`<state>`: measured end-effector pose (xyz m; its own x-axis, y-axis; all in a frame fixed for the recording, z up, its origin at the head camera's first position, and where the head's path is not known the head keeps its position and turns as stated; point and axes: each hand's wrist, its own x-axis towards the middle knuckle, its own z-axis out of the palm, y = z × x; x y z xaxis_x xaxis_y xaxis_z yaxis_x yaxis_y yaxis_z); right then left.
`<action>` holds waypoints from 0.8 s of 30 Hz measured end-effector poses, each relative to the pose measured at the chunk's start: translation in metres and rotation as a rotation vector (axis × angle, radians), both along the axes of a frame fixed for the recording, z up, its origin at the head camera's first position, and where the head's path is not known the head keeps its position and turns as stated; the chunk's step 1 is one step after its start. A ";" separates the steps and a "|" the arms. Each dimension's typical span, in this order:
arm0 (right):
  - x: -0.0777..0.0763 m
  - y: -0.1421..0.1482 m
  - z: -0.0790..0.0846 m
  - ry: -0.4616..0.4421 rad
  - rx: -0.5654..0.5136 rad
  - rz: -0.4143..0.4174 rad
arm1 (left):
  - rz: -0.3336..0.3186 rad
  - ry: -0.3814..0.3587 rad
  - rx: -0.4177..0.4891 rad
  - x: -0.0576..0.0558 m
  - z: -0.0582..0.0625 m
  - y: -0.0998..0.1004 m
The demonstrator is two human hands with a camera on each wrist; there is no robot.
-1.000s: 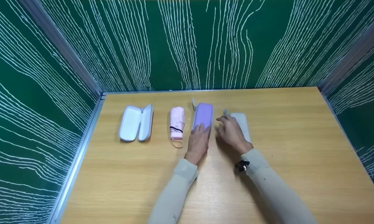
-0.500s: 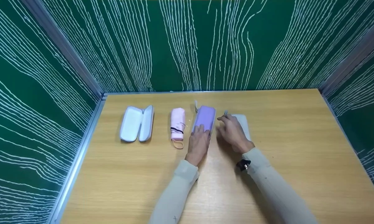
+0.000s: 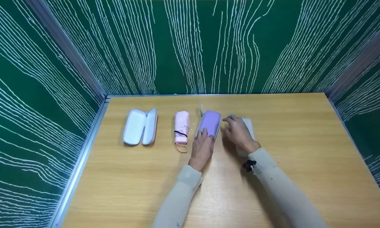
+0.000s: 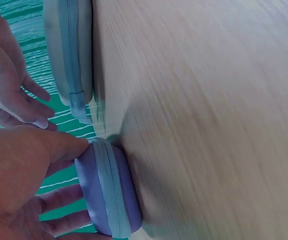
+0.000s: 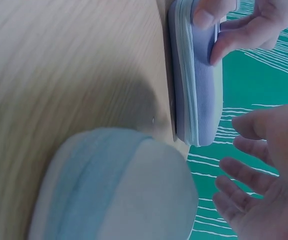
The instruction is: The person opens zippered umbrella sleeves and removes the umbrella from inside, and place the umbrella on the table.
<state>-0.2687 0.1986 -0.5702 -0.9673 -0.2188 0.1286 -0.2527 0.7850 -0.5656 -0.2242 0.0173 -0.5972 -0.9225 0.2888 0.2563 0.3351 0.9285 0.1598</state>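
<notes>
My left hand (image 3: 202, 148) holds the near end of a purple zippered case (image 3: 210, 123), thumb on one side and fingers on the other. The case lies on the table, its far end angled slightly right. In the left wrist view the pale zip band of the purple case (image 4: 109, 185) faces the camera. My right hand (image 3: 239, 134) hovers by a pale grey zippered case (image 3: 249, 126), partly covering it from above. Its fingers reach toward the purple case with nothing between them. In the right wrist view the right hand (image 5: 259, 175) has spread, loosely bent fingers beside the grey case (image 5: 144, 195).
Left of the purple case lies a folded pink umbrella (image 3: 181, 125) with a dark strap and a cord loop. Farther left, a white hard case (image 3: 135, 126) stands open. Green walls with white lines enclose the wooden table (image 3: 129, 183) at the back and sides.
The purple case's far end has swung a little to the right under my left hand. My right hand stays over the grey case, nearly still. The whole view has shifted slightly.
</notes>
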 end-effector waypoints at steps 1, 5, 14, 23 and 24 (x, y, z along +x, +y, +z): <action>-0.001 0.000 0.000 0.001 0.001 0.001 | 0.000 -0.004 0.006 0.000 0.000 0.000; -0.004 0.000 0.001 -0.001 0.014 0.009 | 0.010 -0.024 0.026 0.003 0.002 -0.002; -0.013 0.002 0.002 -0.053 0.026 0.002 | 0.016 -0.006 0.019 0.008 0.003 -0.003; -0.015 0.006 0.005 -0.060 0.047 0.013 | -0.010 0.034 -0.053 0.006 0.002 -0.003; -0.015 0.007 0.005 -0.062 0.050 0.012 | -0.013 0.033 -0.060 0.005 0.002 -0.003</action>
<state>-0.2841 0.2054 -0.5651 -0.9704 -0.2347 0.0569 -0.2275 0.8097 -0.5410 -0.2187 0.0148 -0.5948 -0.9098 0.3163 0.2686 0.3513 0.9317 0.0925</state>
